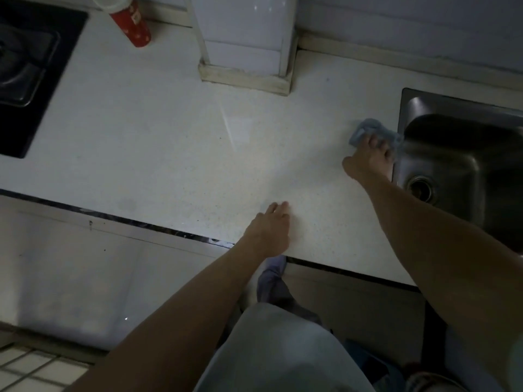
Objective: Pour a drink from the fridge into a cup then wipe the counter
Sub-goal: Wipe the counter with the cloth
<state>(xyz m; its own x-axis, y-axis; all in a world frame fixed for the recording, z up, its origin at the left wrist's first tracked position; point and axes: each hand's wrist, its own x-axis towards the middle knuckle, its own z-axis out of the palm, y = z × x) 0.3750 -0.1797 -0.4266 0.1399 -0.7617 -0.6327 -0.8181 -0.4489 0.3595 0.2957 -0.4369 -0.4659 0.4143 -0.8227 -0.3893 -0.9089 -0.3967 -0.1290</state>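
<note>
A pale blue cloth (368, 128) lies on the white speckled counter (158, 142), right beside the sink's left rim. My right hand (368, 159) presses down on the cloth with its fingers spread over it. Close to the counter's front edge, my left hand (268, 230) rests flat, fingers together, holding nothing. A red cup with a white rim (130, 19) stands at the back left of the counter, near the stove. The room is dim.
A steel sink (458, 165) with a drain is set into the counter at the right. A black gas stove (25, 69) fills the left end. A white tiled column (246, 41) juts out at the back middle. Cabinet fronts and floor tiles are below.
</note>
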